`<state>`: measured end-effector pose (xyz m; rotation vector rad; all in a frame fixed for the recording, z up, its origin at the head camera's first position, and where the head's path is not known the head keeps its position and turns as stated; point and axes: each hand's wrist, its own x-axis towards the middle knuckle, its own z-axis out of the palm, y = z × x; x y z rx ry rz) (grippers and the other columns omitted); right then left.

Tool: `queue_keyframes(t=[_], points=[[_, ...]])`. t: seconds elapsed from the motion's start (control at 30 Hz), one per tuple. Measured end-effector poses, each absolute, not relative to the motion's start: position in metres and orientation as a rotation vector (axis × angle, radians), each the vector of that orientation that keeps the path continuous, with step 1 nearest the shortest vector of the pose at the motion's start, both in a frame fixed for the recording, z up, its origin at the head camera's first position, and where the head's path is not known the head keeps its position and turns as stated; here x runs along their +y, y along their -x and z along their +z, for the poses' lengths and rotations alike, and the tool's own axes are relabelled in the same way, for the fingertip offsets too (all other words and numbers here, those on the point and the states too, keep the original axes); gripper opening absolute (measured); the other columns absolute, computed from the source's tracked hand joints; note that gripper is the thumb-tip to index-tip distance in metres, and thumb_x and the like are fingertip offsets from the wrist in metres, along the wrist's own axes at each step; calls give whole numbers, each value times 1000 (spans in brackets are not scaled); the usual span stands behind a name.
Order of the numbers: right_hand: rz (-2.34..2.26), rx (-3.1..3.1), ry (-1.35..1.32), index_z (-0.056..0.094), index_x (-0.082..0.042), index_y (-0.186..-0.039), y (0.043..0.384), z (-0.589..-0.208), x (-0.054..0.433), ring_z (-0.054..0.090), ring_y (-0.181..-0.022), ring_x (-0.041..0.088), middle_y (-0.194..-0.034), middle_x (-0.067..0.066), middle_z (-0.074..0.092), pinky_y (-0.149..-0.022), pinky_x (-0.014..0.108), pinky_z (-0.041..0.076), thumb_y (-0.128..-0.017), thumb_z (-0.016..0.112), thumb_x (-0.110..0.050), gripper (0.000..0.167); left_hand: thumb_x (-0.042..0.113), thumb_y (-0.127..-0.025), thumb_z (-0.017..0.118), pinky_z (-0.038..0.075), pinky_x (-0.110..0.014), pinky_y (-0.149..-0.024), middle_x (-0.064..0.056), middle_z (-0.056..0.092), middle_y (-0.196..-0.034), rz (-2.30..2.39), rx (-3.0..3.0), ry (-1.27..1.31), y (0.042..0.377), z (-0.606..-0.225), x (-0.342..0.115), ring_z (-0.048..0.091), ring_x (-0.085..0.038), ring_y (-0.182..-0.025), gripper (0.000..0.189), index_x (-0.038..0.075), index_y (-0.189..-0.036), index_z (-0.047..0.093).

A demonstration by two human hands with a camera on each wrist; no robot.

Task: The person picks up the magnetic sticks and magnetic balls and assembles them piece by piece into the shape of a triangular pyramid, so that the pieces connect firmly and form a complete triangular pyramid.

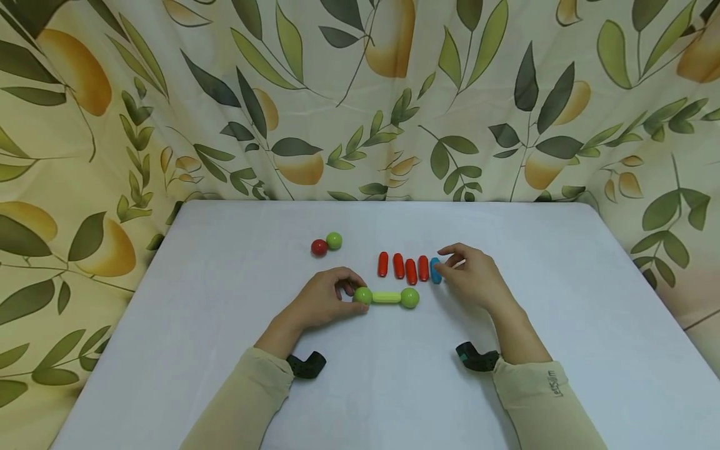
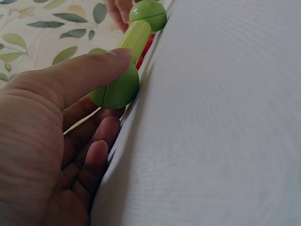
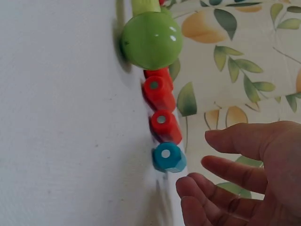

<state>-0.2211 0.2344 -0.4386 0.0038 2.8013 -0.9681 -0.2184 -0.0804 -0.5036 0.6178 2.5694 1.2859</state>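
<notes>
Two green balls joined by a light green rod [image 1: 386, 298] lie across the table like a dumbbell. My left hand [image 1: 329, 297] pinches the left green ball [image 2: 117, 89] between thumb and fingers; the right green ball [image 1: 410, 298] is free of any hand. Behind the rod, several red rods [image 1: 399, 266] stand side by side in a row, with a blue rod [image 3: 169, 157] at its right end. Close beside the blue rod is my right hand [image 1: 472, 275], its fingers spread and nothing between them. Pale round spots mark the near ends of the blue and red rods.
A red ball [image 1: 319, 248] and another green ball [image 1: 334, 240] sit together farther back on the left of the white table [image 1: 225, 250]. A leaf-and-fruit patterned curtain [image 1: 349, 125] hangs behind the table. Each wrist wears a small black device [image 1: 308, 365].
</notes>
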Motion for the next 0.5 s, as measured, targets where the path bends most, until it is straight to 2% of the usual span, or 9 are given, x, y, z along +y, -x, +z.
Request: queue_keyframes(t=[0.2,0.5], points=[[-922,2802,-21,54,-7,-142,223,-446,233,63,-109,35,-122,19,65,-86,43,54,-101,65,-33,50,31,-81,89,51,-28,-73,13,67,-95,1279,2575,-621,218,-503,-80,60,-12,-84,34,29,-111,72],[-895,2798,-18,53,-6,-141,224,-451,232,61,-104,33,-118,18,66,-84,42,52,-99,66,-30,50,32,-82,89,51,-29,-74,13,66,-96,1265,2580,-610,217,-503,-80,59,-13,-85,34,31,-111,71]])
